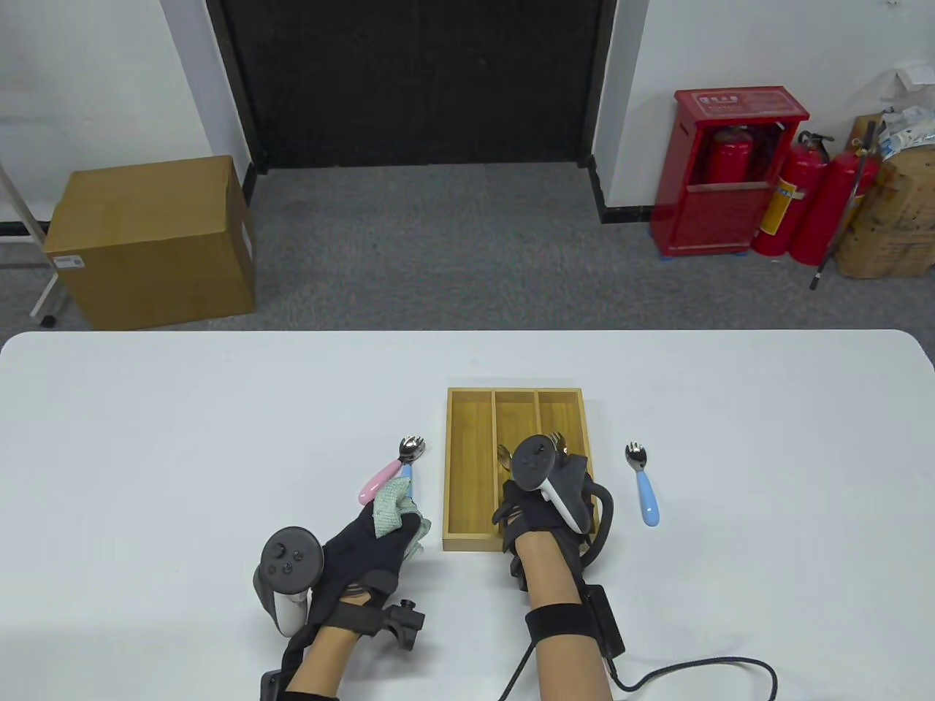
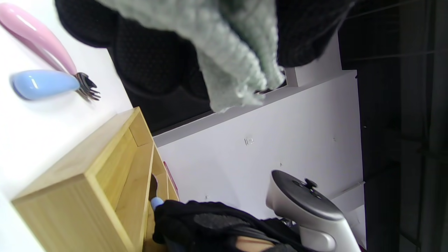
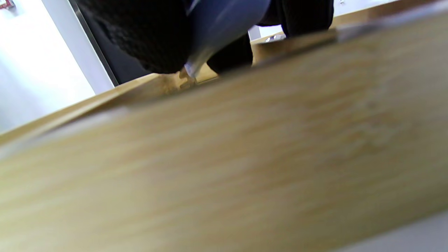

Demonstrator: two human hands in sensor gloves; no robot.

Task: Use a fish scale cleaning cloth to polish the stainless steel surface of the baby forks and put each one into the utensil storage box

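The wooden utensil box has three long compartments. My right hand reaches into it from the near end, under its tracker. In the right wrist view its fingers pinch a blue-handled fork low inside the box. Fork heads show in the box past the hand. My left hand rests left of the box and grips the pale green cloth. A pink-handled fork and a blue one lie just beyond it.
Another blue-handled fork lies on the white table right of the box. Beyond the table's far edge are a cardboard carton on the floor and red fire extinguishers.
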